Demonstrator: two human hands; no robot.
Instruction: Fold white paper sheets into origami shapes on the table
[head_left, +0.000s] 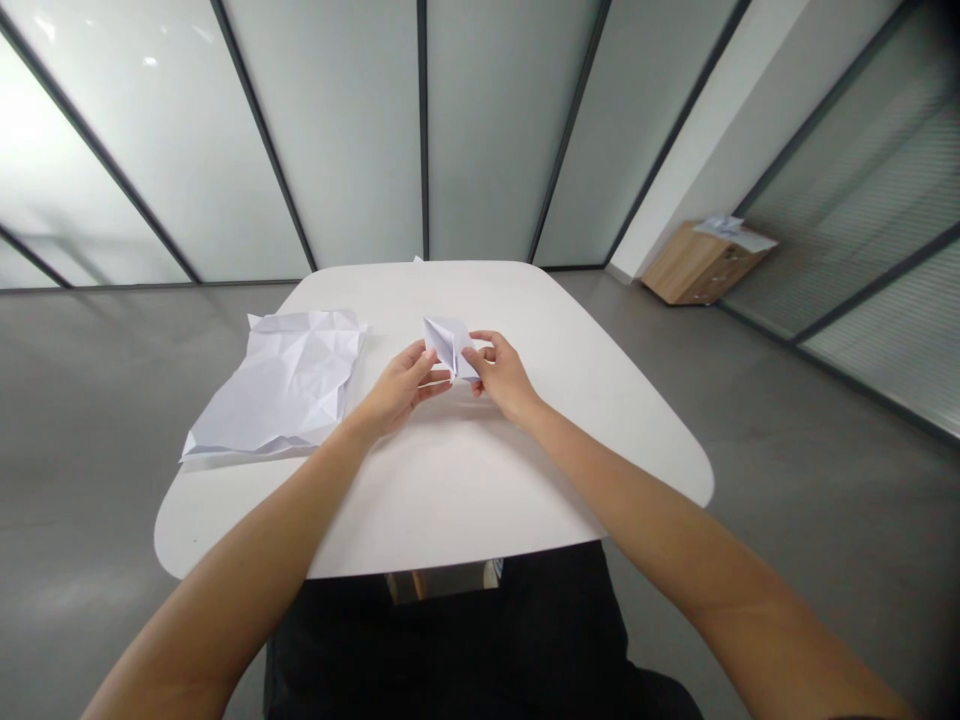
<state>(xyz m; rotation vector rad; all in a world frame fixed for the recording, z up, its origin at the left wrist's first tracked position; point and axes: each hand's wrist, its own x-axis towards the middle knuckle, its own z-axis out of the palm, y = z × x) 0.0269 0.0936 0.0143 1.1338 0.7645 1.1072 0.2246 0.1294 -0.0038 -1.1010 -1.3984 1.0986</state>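
A small piece of folded white paper (448, 340) is held up between both hands over the middle of the table. My left hand (405, 388) grips its left side, thumb on the near face and the other fingers behind and below. On the right edge, my right hand (504, 375) pinches it with the thumb in front and fingers curled behind. One flap stands partly away from the rest, showing a fold opening toward the left. Left of my hands, creased white sheets (289, 380) lie spread on the table.
The white table (465, 500) has rounded corners and its near edge is close to my lap. A wooden cabinet (701, 265) with papers on top stands on the floor at the far right. Frosted glass panels (495, 130) line the back.
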